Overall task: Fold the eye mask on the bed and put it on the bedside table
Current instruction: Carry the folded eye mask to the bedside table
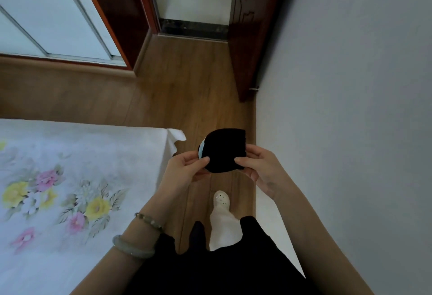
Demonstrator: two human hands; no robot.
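Both hands shared the grip: the left hand point(187, 168) pinched the left edge of the eye mask point(223, 150) between thumb and fingers, and the right hand point(259, 166) pinched its right edge the same way, thumbs on the near face. The mask hung in the air between them, over the wooden floor point(191, 88) in the narrow passage, off the bed and well clear of it.

By size, the grey wall point(350, 84) filled the right side, and the bed point(70, 177) with its white floral cover took the left. A white wardrobe point(46, 14) and a dark wooden door point(252, 25) stood beyond. No counter for setting the mask down showed in view, so where the bedside one stood could not be told. Lower down were the person's dark clothing, a pale trouser leg and a white shoe point(222, 200). Two bracelets point(140, 236) sat on the left wrist.

The mask looked already doubled over, a black rounded pad with a sliver of pale blue lining point(200, 150) showing at its left edge. It seemed light, soft and limp, likely to spring open if released, so holding it across the folded layers near the open edge, rather than at the crease, would probably keep it shut. It looked neither fragile nor slippery.
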